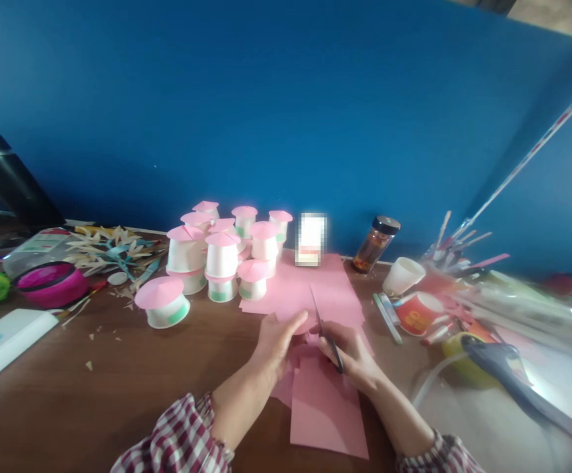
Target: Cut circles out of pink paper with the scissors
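Observation:
My left hand is closed on a piece of pink paper, with the thumb lying along its top. In my right hand is a pair of scissors with dark handles, its blades pointing away from me beside the paper. Whether the blades touch the paper I cannot tell. Below both hands lies a pink paper strip, and beyond them larger pink sheets are spread. To the left stand several white paper cups topped with pink paper cones, some stacked; one short cup sits nearer me.
At the right are a tilted glass jar, a white cup, a red paper cup and a dark glue gun. On the left lie a magenta round container, a white box and paper scraps. A blue wall rises behind.

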Demonstrator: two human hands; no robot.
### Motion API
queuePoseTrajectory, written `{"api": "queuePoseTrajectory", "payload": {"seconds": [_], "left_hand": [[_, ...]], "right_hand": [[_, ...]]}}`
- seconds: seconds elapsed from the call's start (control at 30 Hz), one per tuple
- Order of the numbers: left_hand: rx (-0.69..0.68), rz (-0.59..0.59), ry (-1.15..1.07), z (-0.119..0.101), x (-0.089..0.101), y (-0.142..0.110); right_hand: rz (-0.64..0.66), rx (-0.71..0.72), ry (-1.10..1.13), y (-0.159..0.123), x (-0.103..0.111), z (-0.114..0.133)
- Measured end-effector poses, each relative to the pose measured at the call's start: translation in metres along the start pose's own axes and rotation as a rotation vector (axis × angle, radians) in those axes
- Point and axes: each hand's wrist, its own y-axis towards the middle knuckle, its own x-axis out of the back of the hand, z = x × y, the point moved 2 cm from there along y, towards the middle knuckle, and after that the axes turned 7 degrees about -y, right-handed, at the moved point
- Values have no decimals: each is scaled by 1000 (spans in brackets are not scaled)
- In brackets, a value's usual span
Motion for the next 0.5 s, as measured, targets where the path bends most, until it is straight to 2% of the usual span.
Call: {"api": "queuePoseTrajectory", "payload": {"seconds": [0.5], "left_hand": [[9, 4, 36, 6, 8, 4]], "right_hand": [[-53, 1, -113, 0, 1, 2]]}}
